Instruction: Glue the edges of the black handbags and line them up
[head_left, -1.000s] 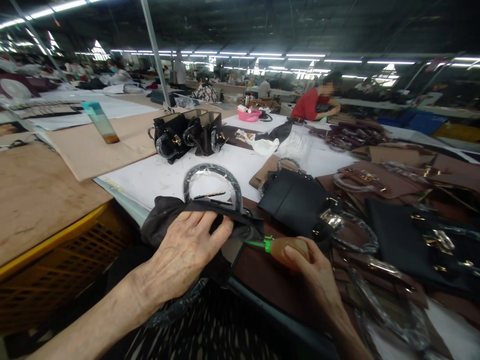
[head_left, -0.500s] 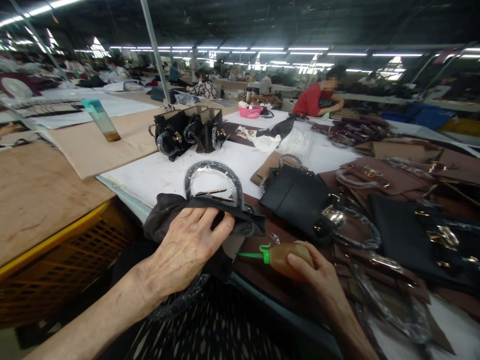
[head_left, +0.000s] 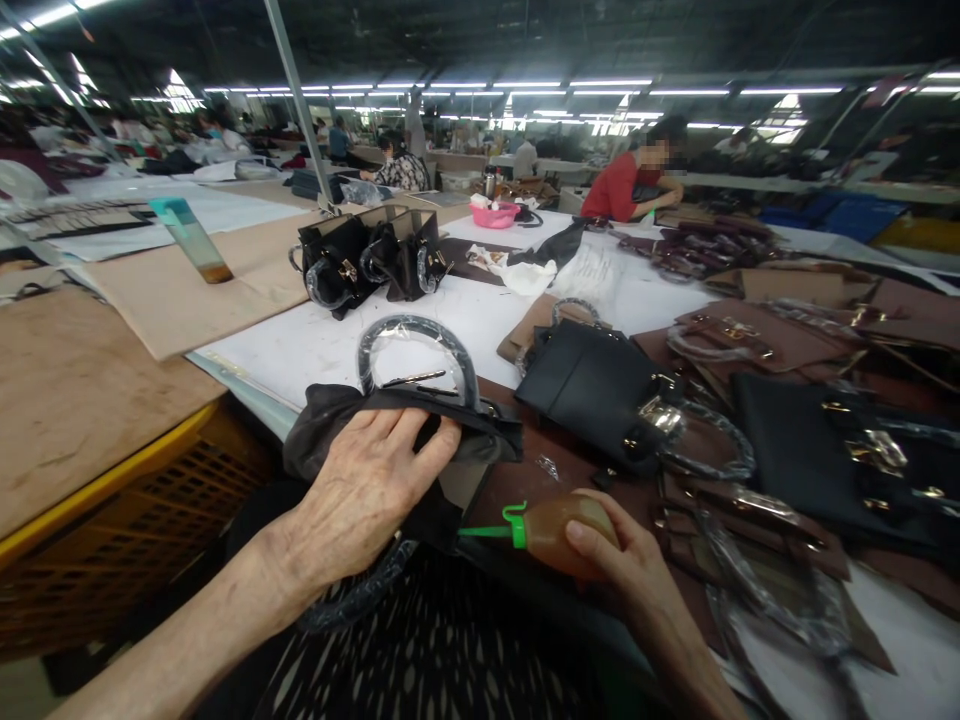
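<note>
My left hand [head_left: 379, 475] is closed over the edge of a black handbag [head_left: 322, 425], its fingertips tucked inside the opening. Clear plastic wraps the bag's arched handle [head_left: 469, 365], which stands up behind my fingers. A second wrapped handle [head_left: 360, 605] hangs below, by my lap. In my right hand [head_left: 626, 550] is a squeeze bottle [head_left: 562, 530] of brown liquid, held on its side. Its long green nozzle [head_left: 484, 532] points left, its tip at the bag's lower dark cloth; whether it touches I cannot tell.
Black handbags [head_left: 600, 385] and brown bag pieces [head_left: 810, 360] crowd the table on my right. More black bags [head_left: 367, 260] stand ahead, near a pink basin [head_left: 493, 213]. A yellow crate [head_left: 127, 490] is at left. A person in red [head_left: 619, 185] leans over the far side.
The bottle has shifted slightly left and down, bringing its nozzle tip closer to the bag's lower cloth. My left hand keeps its grip on the bag. The view has shifted a little.
</note>
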